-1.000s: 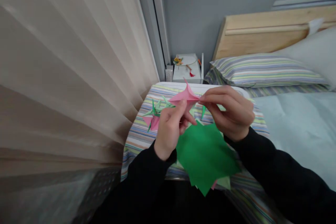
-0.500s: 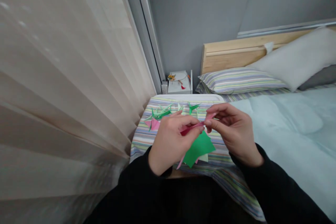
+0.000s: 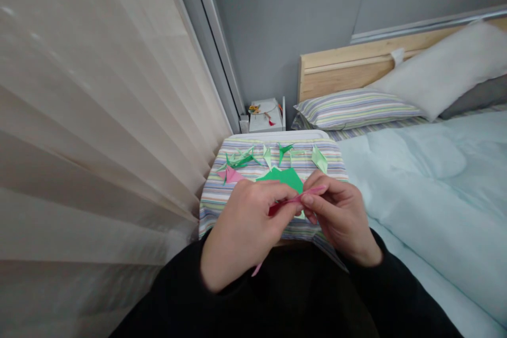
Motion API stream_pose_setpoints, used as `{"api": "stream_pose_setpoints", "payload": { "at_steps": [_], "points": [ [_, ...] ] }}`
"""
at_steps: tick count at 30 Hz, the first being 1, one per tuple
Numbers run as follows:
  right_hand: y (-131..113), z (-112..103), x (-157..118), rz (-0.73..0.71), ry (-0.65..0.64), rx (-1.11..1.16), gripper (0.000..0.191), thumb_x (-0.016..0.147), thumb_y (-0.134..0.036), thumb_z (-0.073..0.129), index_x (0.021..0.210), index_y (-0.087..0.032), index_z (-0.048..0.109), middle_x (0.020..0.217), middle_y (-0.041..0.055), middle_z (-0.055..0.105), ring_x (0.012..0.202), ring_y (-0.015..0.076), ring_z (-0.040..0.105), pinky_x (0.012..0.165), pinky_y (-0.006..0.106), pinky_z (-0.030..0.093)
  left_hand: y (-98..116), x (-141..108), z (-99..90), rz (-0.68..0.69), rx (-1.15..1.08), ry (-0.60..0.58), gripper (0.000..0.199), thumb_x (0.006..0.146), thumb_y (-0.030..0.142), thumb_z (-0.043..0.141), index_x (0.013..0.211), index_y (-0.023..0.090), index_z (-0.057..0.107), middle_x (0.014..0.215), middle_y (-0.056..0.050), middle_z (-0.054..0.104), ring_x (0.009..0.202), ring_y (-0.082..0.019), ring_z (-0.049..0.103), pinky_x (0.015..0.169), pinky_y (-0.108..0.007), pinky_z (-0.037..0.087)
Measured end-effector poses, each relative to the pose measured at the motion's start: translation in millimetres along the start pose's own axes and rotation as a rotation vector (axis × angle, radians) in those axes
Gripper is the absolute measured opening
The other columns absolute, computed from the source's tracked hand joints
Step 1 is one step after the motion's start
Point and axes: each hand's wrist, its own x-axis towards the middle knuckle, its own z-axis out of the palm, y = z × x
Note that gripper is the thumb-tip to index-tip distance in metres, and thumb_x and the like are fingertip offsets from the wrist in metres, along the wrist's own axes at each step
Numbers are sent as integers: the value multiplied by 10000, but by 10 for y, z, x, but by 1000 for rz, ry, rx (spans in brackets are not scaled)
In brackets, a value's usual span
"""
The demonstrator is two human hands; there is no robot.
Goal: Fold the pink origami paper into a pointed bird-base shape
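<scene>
While the left hand [image 3: 245,235] and right hand [image 3: 340,216] are both clenched on a narrow folded pink paper [image 3: 295,199] at lower center of the frame, the right fingertips [image 3: 311,202] pinch near its upper end and the left fingers wrap its darker middle. A thin pink tip [image 3: 256,270] pokes out below the left hand. Just behind the hands, a green sheet [image 3: 281,176] lies partly hidden on a striped cloth [image 3: 214,206]. Small folded green pieces [image 3: 241,160] sit along the cloth's upper part, with a pale green piece [image 3: 319,159] to the right and a pink folded piece [image 3: 229,174] to the left. A beige curtain [image 3: 99,116] fills the left side, a pale blue duvet [image 3: 435,185] lies on the right, and a striped pillow [image 3: 354,109] sits upper right. A small white box [image 3: 265,116] stands at upper center.
</scene>
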Motion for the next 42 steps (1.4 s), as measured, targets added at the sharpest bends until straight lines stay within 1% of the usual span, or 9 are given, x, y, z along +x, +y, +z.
{"api": "stream_pose_setpoints", "payload": {
  "at_steps": [14, 20, 22, 24, 25, 27, 30, 34, 42],
  "points": [
    [-52, 186, -54, 55, 74, 117, 137, 737, -196, 903, 702, -209, 772, 687, -27, 622, 450, 69, 539, 331, 167, 436, 3, -169, -110, -90, -130, -56, 252, 904, 187, 675, 670, 194, 769, 595, 6, 679, 566, -139, 573, 555, -255, 366],
    [5, 145, 17, -54, 97, 41, 219, 820, -264, 859, 689, -199, 695, 717, -37, 566, 464, 59, 508, 378, 180, 437, -80, -193, -88, -139, -227, -94, 222, 930, 229, 680, 741, 195, 792, 632, 4, 688, 600, -139, 569, 593, -265, 393],
    [69, 118, 23, -126, 136, -80, 183, 873, -327, 822, 782, -216, 709, 800, -11, 619, 579, 96, 591, 489, 218, 524, -125, -175, -33, -128, -291, -10, 206, 922, 233, 701, 740, 200, 792, 698, -10, 711, 676, -157, 606, 664, -277, 439],
    [139, 120, 5, -185, 158, -233, 192, 904, -400, 793, 990, -238, 735, 963, 41, 701, 859, 170, 696, 730, 295, 615, -177, -144, 35, -97, -355, 222, 138, 845, 206, 778, 707, 201, 785, 783, -29, 718, 784, -183, 631, 778, -304, 481],
    [170, 134, -12, -165, 128, -271, 275, 902, -424, 793, 1099, -248, 716, 1063, 63, 722, 983, 201, 709, 837, 340, 620, -204, -127, 67, -108, -385, 318, 123, 833, 208, 789, 710, 202, 786, 749, -25, 689, 765, -180, 612, 757, -303, 482],
    [209, 180, -50, -59, 10, -298, 366, 870, -430, 826, 1157, -255, 681, 1139, 70, 733, 1092, 226, 705, 925, 374, 602, -254, -96, 114, -171, -495, 342, 143, 856, 229, 769, 718, 190, 775, 686, -10, 656, 688, -157, 572, 688, -286, 464],
    [198, 227, -84, 186, -84, -191, 290, 851, -399, 849, 1003, -237, 661, 941, 32, 763, 864, 180, 726, 715, 284, 579, -318, -74, 127, -271, -665, 250, 158, 832, 283, 811, 752, 161, 750, 658, 1, 646, 631, -135, 553, 617, -262, 437],
    [139, 130, -70, 459, -89, 17, 338, 830, -396, 873, 941, -232, 599, 640, -55, 674, 476, 80, 549, 476, 182, 380, -385, -78, 55, -295, -728, 147, 219, 812, 346, 845, 837, 143, 769, 757, -20, 683, 670, -129, 567, 618, -250, 453],
    [242, -127, -50, 607, -314, 117, 325, 898, -438, 802, 982, -229, 568, 620, -49, 669, 475, 103, 556, 499, 229, 386, -484, -68, 36, -283, -911, 49, 260, 737, 331, 917, 857, 155, 768, 784, -5, 694, 645, -107, 590, 602, -226, 504]
  ]
}}
